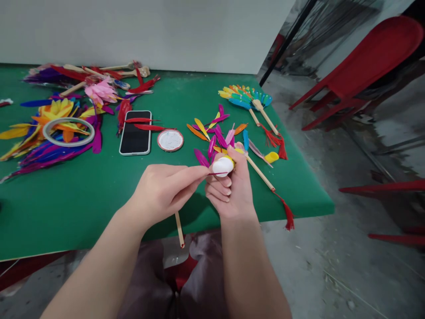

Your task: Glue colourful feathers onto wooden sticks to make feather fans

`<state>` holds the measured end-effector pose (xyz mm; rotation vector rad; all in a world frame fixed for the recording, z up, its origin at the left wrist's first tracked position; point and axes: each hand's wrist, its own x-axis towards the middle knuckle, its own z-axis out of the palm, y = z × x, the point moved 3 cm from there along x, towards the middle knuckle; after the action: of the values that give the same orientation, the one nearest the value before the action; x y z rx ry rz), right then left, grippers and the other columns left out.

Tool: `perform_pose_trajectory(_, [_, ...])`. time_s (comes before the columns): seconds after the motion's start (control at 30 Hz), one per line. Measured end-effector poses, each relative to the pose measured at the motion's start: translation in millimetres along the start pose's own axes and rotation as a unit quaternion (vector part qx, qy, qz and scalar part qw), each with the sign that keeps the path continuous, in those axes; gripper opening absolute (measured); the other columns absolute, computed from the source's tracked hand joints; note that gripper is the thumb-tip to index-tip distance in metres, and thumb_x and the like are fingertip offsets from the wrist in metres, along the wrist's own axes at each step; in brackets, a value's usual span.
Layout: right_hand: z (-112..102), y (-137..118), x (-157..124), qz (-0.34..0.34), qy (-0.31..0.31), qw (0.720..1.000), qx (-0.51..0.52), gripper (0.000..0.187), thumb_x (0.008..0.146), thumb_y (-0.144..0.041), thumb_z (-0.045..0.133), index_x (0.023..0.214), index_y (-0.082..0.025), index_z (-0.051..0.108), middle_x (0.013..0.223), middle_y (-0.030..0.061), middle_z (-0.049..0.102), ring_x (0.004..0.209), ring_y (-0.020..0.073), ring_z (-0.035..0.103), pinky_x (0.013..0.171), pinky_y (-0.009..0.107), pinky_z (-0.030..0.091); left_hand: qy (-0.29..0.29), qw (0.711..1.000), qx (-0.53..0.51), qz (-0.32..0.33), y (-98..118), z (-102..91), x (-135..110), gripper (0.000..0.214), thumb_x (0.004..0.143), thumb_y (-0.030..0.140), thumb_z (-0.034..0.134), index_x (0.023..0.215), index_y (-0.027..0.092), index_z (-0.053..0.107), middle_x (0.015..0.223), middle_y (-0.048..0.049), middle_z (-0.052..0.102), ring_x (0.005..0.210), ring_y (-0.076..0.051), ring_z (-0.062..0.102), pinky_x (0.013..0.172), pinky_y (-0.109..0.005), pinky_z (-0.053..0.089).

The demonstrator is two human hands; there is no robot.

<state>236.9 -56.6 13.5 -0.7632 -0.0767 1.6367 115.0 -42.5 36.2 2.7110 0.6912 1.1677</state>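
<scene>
My left hand (168, 190) pinches a thin dark red strip (214, 173), perhaps a feather seen edge-on. The strip's end lies against a small round thing with a white face (222, 165) and a yellow side. My right hand (232, 188) has its fingers closed round that white-faced thing; whether it is a cap or a small pot I cannot tell. Just beyond my hands lie loose feathers (212, 144) in magenta, orange and yellow. A wooden stick with a red tassel (260, 173) rests beside my right hand. Another wooden stick (179, 230) shows below my left hand.
On the green table (83, 195) are a phone (136, 137) with red feathers across it, a round white lid (170, 139), a tape roll (68, 144) over piled feathers, and feathered fans (249, 99). Red chairs (365, 66) stand right, beyond the table's edge.
</scene>
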Motion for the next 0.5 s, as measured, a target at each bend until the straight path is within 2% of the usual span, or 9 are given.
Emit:
perform_pose_trajectory(0.3, [0.3, 2.8, 1.3, 0.026, -0.02, 0.999, 0.007, 0.044, 0.079, -0.039, 0.051, 0.042, -0.018, 0.043, 0.024, -0.0086, 0.031, 0.019, 0.0017, 0.021, 0.019, 0.013, 0.009, 0.019, 0.999, 0.007, -0.042, -1.1, -3.4, -0.8, 0.014, 0.084, 0.015, 0.051, 0.096, 0.016, 0.06, 0.061, 0.0041, 0.064, 0.051, -0.004, 0.056, 0.05, -0.014, 0.038])
perform_pose_trajectory(0.5, [0.3, 2.5, 0.8, 0.023, -0.028, 0.999, 0.008, 0.043, 0.081, -0.038, 0.046, 0.044, -0.017, 0.045, 0.025, -0.008, 0.032, 0.019, 0.0021, 0.02, 0.019, 0.013, 0.01, 0.01, 0.998, -0.012, -0.068, -2.2, -2.9, -0.5, 0.014, 0.085, 0.016, 0.051, 0.097, 0.017, 0.058, 0.059, 0.0063, 0.061, 0.047, -0.003, 0.052, 0.048, -0.013, 0.037])
